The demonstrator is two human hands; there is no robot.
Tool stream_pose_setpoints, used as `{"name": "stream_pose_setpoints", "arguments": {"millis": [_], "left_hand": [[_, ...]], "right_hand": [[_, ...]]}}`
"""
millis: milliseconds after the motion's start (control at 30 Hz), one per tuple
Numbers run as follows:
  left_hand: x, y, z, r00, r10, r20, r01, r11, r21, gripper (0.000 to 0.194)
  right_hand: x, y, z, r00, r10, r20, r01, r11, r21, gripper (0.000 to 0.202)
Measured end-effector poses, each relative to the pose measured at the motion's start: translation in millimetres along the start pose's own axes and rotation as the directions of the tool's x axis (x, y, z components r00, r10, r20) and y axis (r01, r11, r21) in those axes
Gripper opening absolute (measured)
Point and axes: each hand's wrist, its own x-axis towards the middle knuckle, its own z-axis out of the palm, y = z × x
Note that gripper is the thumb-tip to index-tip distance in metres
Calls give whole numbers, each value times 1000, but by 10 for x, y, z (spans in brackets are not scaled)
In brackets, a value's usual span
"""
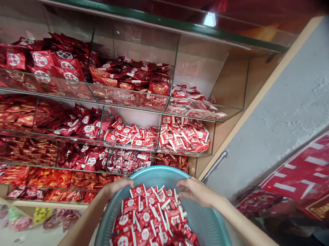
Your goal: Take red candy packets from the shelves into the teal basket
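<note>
A teal plastic basket [159, 171] is right below me, its far edge close to the shelves. Inside lie many small red packets with white ends and white round prints [144, 217], heaped mostly toward the left and near side. My left hand [118, 187] is closed on the basket's rim at the far left, its fingertips at the inner edge. Over the far right part of the rim lies my right hand [198, 191], curled round it with the fingers inside the basket, near the packets. The undersides of both grips are hidden.
Glass-fronted shelf compartments [134, 87] ahead hold heaps of red and orange packets. A grey wall [291, 104] stands at right, with red printed packaging [309, 166] stacked below it. Bagged goods [42, 216] lie under the lowest shelf, beside the pale floor [24, 243].
</note>
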Motion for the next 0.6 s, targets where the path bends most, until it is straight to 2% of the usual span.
{"name": "stream_pose_setpoints", "arguments": {"millis": [133, 200, 267, 333, 400, 500, 600], "left_hand": [[36, -35, -20, 1000, 17, -6, -17, 999, 29, 25], [44, -47, -22, 999, 16, -29, -15, 1000, 27, 25], [48, -57, -19, 999, 7, -52, -7, 1000, 6, 25], [48, -63, -13, 999, 2, -49, -3, 1000, -16, 25], [39, -55, -3, 999, 6, -35, -7, 1000, -30, 24], [-7, -5, 26, 999, -2, -51, 0, 1000, -29, 23], [-88, 74, 72, 997, -21, -70, 19, 999, -30, 22]], "right_hand": [[25, -312, -559, 966, -115, -229, 135, 988, 70, 22], [83, -408, -789, 910, -172, -378, 174, 984, -29, 22], [177, -427, -950, 846, -253, -469, 187, 965, -184, 30], [297, -381, -1038, 831, -321, -454, 184, 929, -321, 45], [424, -301, -1067, 859, -327, -394, 158, 901, -404, 56], [574, -183, -1060, 896, -295, -332, 125, 884, -450, 51], [648, -112, -1067, 896, -310, -317, 167, 899, -404, 43]]}}
